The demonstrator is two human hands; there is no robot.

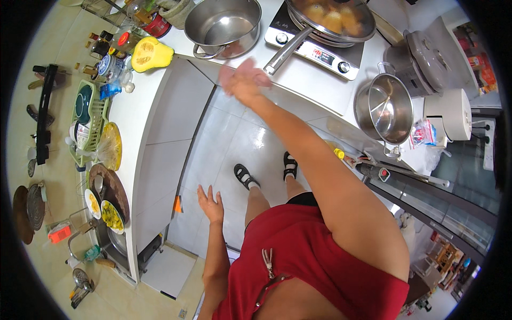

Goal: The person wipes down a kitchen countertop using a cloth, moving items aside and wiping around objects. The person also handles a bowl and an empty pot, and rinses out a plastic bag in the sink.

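My right hand (245, 89) is closed around a pink cloth (230, 78), blurred, at the front edge of the white countertop (296, 88). Just right of the cloth is the long metal handle of a lidded frying pan (288, 50), which stands on a lit induction cooker (316, 56). Through its glass lid show several golden-brown pieces of food (334, 20). Beyond the cloth stands a wide stainless steel pot (224, 28). My left hand (211, 204) hangs over the tiled floor with its fingers apart, holding nothing.
A cut yellow squash (154, 56) lies near the counter corner beside bottles and jars (116, 46). Along the left counter are a green dish rack (92, 120) and plates of food (112, 216). To the right stand another steel pot (390, 108) and a grey electric cooker (416, 60).
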